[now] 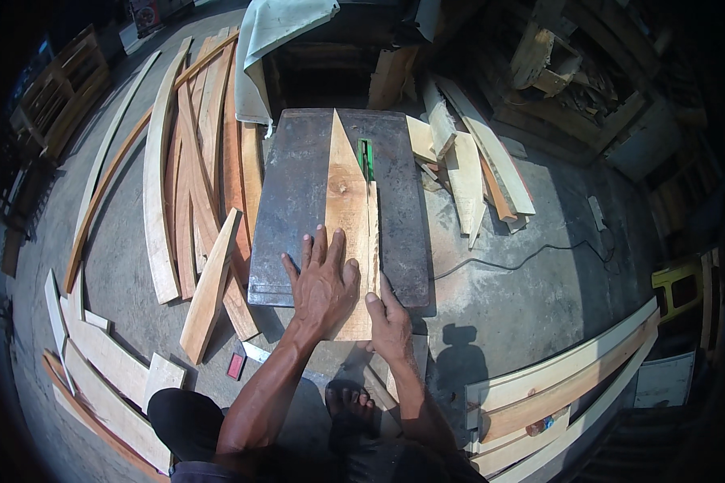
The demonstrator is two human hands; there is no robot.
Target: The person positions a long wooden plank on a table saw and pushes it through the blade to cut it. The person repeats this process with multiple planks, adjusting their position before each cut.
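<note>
A pale wooden board (342,209) with a pointed far end lies on the dark metal top of a table saw (290,201). Its near end overhangs the front edge. Along its right side runs a narrow strip with a rough edge (374,233). My left hand (324,286) presses flat on the board, fingers spread and pointing away from me. At the near right corner, my right hand (391,326) grips the board, thumb on top and the other fingers partly hidden. Beyond the strip, a green insert with a slot (366,159) is set in the saw top; the blade is hard to make out.
Long planks (205,161) are piled left of the saw, with a shorter tapered piece (209,294) nearer me. More boards (467,177) lie at far right, others (540,394) at near right. A black cable (524,264) crosses the floor. A red box (235,366) sits near my feet.
</note>
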